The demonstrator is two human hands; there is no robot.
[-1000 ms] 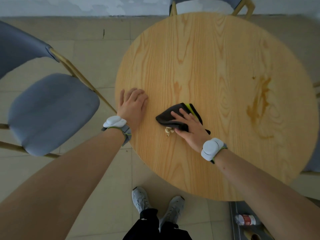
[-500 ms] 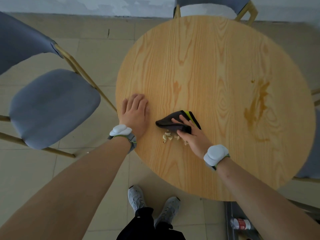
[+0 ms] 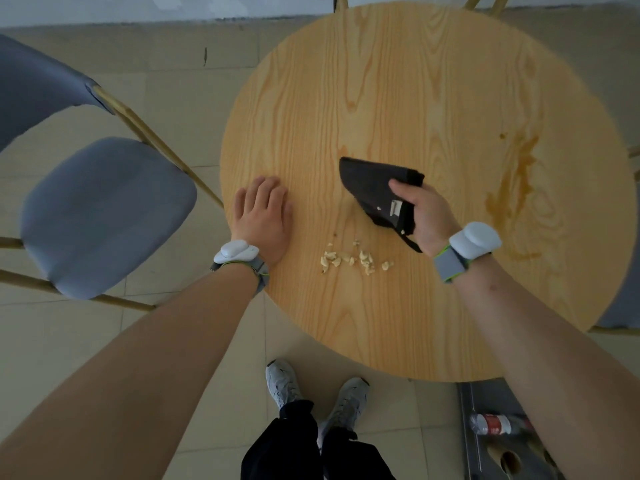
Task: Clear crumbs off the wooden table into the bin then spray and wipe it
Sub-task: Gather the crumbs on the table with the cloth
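Right now the whole move hangs on where the small scatter of pale crumbs [image 3: 353, 259] lies: on the round, light-wood surface [image 3: 398, 98], between the person's two hands and a little nearer the person than either, well in from the near rim. The scatter runs as a short, ragged band from left to right, roughly in line with the near edge rather than pointing toward it.

The right hand [image 3: 427, 216] grips a folded black cloth [image 3: 374, 188], thumb on top and fingers curled under one end, so that the cloth is lifted and tilted with its long axis slanting from the far left down toward the wrist. The crumbs sit just below and to the left of that hand, close to the cloth's trailing corner but not touching it. The left hand [image 3: 263, 216] lies flat and relaxed on the wood near the left rim, fingers straight and together, holding nothing; the crumbs are off to its right, about level with its wrist.

By my reckoning the right hand is the nearer one and already has the tool, so a sweep toward the near edge would suit, with the left hand free to cup at the rim. Whether a bin stands beneath, I cannot tell; a grey metal tray [image 3: 467, 427] with a plastic bottle [image 3: 493, 424] shows on the floor at the lower right. A brown dried stain [image 3: 512, 188] marks the wood further right, work for the spray.
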